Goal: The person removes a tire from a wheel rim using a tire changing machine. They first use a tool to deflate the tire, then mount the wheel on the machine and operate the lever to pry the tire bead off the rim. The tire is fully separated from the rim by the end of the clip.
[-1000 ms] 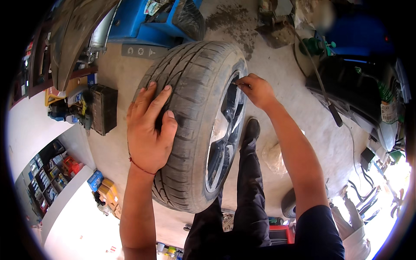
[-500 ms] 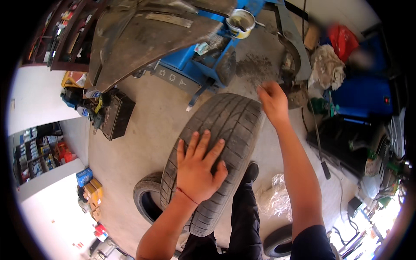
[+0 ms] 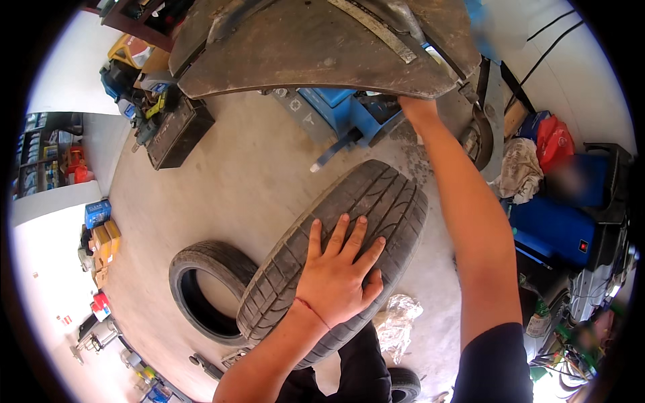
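Observation:
A worn black car tyre [image 3: 384,195] stands upright and tilted in front of my legs, its tread facing up. My left hand [image 3: 339,277] lies flat on the tread, fingers spread. My right hand [image 3: 418,112] reaches forward beneath the edge of the tyre changer's dark metal turntable [image 3: 316,57]. That edge hides its fingers, so what they touch or hold does not show. Just below the turntable, near my right hand, is a blue tray [image 3: 376,117] fixed to the machine, with dark things in it.
A second tyre [image 3: 208,289] lies on the floor at left, and another [image 3: 404,384] is near my feet. Crumpled clear plastic [image 3: 398,326] lies right of my legs. A black case [image 3: 180,134] stands at far left. Blue equipment [image 3: 551,225] lines the right side.
My right hand has moved forward from beside the tyre to under the turntable's edge. The view has shifted toward the machine. My left hand stays on the tread, and the tyre leans further right.

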{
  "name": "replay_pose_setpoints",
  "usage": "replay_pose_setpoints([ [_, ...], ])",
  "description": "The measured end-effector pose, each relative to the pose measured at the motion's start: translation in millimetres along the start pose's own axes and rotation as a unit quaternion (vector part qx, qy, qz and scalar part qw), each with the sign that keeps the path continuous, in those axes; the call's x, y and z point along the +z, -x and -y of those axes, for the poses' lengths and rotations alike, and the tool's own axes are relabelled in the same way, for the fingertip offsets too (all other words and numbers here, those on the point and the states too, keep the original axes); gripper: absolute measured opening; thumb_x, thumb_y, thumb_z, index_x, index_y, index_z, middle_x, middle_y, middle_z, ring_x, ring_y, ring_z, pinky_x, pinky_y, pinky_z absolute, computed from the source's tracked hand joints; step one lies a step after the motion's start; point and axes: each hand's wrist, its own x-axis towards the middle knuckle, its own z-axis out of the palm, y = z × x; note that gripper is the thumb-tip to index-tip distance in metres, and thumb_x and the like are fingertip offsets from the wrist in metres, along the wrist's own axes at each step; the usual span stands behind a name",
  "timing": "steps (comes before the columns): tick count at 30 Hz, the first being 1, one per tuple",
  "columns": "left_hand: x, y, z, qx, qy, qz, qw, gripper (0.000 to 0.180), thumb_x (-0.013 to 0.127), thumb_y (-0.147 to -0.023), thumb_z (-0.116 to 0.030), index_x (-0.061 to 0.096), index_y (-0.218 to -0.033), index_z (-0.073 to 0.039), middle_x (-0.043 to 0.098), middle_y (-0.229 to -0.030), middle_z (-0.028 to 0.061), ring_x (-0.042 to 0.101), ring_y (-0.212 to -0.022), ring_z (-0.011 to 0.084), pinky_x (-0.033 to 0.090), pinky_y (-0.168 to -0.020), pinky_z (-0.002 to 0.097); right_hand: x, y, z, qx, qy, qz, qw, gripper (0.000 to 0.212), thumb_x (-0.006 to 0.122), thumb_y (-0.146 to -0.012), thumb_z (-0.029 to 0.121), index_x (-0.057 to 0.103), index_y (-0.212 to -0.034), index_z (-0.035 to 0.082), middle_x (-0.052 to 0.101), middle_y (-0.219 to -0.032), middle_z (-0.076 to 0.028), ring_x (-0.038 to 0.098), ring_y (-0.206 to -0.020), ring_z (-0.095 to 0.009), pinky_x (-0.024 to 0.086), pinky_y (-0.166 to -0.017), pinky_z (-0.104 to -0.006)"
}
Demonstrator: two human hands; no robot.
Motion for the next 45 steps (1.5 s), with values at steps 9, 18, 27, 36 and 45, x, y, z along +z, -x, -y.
replay_pose_setpoints([
  [9, 0, 7, -4, 0.006, -0.005, 0.011, 1.000, 0.047, 0.067, -0.084, -0.030, 0.069, -0.130, -0.019, 0.056, -0.146, 0.0164, 0.049, -0.139, 0.0394, 0.025, -0.118, 0.0664, 31, -33, 47, 0.022, 0.140, -0.166, 0.976, 0.039, 0.062, -0.093, 0.025, 0.065, -0.130, 0.012, 0.062, -0.135, -0.017, 0.059, -0.123, -0.037, 0.047, -0.104, -0.0441],
  [18, 10, 8, -19, 0.018, -0.025, 0.009, 0.999, 0.047, 0.065, -0.085, -0.031, 0.069, -0.130, -0.016, 0.056, -0.146, 0.0189, 0.047, -0.139, 0.0414, 0.024, -0.118, 0.0669, -79, 97, 63, 0.161, -0.179, -0.188, 0.952, 0.034, 0.066, -0.090, 0.010, 0.063, -0.122, 0.002, 0.069, -0.114, -0.013, 0.068, -0.105, -0.028, 0.052, -0.097, -0.0351],
  [27, 45, -73, -57, 0.063, -0.108, 0.077, 0.989, 0.045, 0.061, -0.090, -0.038, 0.070, -0.127, -0.013, 0.060, -0.140, 0.0175, 0.052, -0.132, 0.0356, 0.035, -0.113, 0.0562, -157, 486, 179, 0.441, -0.432, -0.121, 0.777, 0.051, 0.050, -0.106, 0.033, 0.052, -0.139, -0.005, 0.058, -0.137, -0.016, 0.051, -0.130, -0.024, 0.038, -0.112, -0.0390],
  [36, -3, -106, -23, 0.084, -0.015, 0.145, 0.986, 0.065, 0.057, -0.104, -0.038, 0.038, -0.156, -0.004, 0.044, -0.157, 0.0202, 0.045, -0.144, 0.0322, 0.034, -0.118, 0.0391, -182, 476, 195, 0.409, -0.480, -0.130, 0.765, 0.078, 0.051, -0.107, 0.043, 0.021, -0.158, -0.008, 0.034, -0.158, -0.023, 0.031, -0.149, -0.032, 0.023, -0.122, -0.0374],
  [45, 4, 6, 21, -0.267, 0.293, 0.021, 0.918, 0.073, 0.044, -0.107, -0.055, 0.049, -0.145, 0.007, 0.055, -0.146, 0.0136, 0.052, -0.132, 0.0238, 0.034, -0.116, 0.0343, -159, 460, 181, 0.411, -0.496, -0.165, 0.747, 0.056, 0.061, -0.105, 0.034, 0.047, -0.145, -0.003, 0.049, -0.150, -0.022, 0.043, -0.144, -0.033, 0.032, -0.119, -0.0386],
])
